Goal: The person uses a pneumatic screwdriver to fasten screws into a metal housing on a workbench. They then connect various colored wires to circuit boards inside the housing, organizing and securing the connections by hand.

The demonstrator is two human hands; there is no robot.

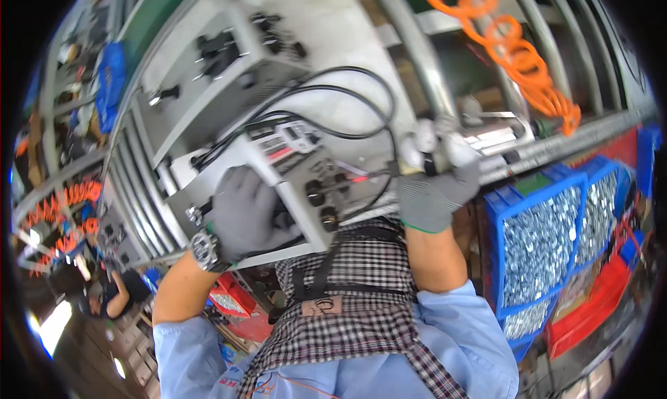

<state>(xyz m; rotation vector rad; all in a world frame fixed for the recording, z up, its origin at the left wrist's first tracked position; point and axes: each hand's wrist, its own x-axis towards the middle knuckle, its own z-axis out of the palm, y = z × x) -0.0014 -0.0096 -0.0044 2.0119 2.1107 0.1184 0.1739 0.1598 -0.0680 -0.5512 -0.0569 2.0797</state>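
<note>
My left hand (246, 211), in a grey glove, bends over the near end of a grey metal box (316, 235), fingers curled at its wall. The box's side panel (326, 176) carries round black knobs and printed labels. A black cable (347, 69) loops behind it. My right hand (438, 183), gloved in grey with whitish fingertips, is closed beside the panel at the bench edge. Something dark shows between its fingers, too blurred to name. A thin rod with a red part (358, 178) lies between panel and hand.
Another grey housing (229, 79) with black fittings stands farther back. Metal rollers (142, 183) lie left, more at upper right under an orange coiled hose (521, 58). Blue bins (497, 260) of small metal parts and a red bin (590, 305) stand right. Another person (118, 295) is at far left.
</note>
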